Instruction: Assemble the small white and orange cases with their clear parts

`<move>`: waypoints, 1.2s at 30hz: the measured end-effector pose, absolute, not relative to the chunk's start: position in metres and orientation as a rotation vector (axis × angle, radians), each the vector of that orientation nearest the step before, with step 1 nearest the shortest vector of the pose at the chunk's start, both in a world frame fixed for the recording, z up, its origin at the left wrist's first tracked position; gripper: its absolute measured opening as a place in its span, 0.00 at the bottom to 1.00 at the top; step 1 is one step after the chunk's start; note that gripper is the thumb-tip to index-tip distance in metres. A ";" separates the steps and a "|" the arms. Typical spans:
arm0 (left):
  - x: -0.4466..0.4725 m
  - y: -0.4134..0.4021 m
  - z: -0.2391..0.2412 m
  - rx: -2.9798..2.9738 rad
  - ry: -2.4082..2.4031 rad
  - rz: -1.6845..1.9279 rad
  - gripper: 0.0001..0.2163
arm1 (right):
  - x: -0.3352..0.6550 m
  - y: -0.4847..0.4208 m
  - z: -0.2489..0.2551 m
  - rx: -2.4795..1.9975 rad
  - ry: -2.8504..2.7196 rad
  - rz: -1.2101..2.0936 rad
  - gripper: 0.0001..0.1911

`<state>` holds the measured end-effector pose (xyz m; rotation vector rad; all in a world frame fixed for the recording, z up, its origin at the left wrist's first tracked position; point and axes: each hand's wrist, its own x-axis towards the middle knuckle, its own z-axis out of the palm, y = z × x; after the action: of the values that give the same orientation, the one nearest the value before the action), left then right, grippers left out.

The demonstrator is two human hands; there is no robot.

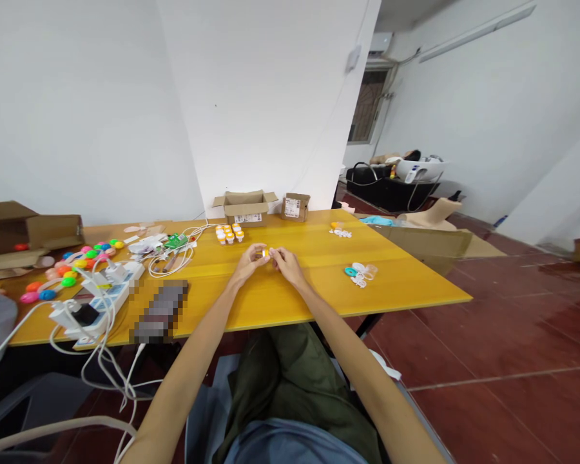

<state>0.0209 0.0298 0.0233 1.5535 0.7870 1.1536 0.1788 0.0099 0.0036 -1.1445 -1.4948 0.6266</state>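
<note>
Over the middle of the table, my left hand [251,261] is closed on a small yellow-and-white plastic piece [265,253]. My right hand [286,265] meets it from the other side, fingertips pinched at the piece's right end; fine detail there is too small to make out. Beyond my left hand, several similar yellow-and-white pieces [229,233] stand grouped together. Right of my hands lie a teal ring [351,272], a clear cup [370,272] and small white plastic parts [359,281]. Farther back is another cluster of white parts [341,233] with something yellow.
An open cardboard box [246,209] and a smaller carton [296,207] stand at the table's back edge by the wall. On the left are a power strip [120,287] with tangled white cables, a phone-like device [162,310], colourful balls [91,253] and another box [53,229].
</note>
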 end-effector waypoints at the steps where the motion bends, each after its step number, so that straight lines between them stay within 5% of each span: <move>1: 0.021 0.029 0.024 1.558 0.789 1.144 0.19 | 0.179 0.010 0.003 -1.142 -1.494 0.625 0.26; 14: 0.026 0.038 0.014 1.630 0.808 1.063 0.19 | 0.182 0.012 0.004 -0.983 -1.510 0.683 0.18; 26: 0.024 0.035 0.014 1.552 0.686 1.246 0.20 | 0.187 0.020 -0.004 -0.803 -1.190 1.274 0.24; 36: 0.023 0.047 0.005 1.704 0.720 1.245 0.19 | 0.186 0.020 -0.001 -0.877 -1.168 1.141 0.24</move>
<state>0.0226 0.0471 0.0048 1.7036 0.7204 1.2446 0.1859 0.0196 -0.0010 -0.8774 -1.1681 1.1410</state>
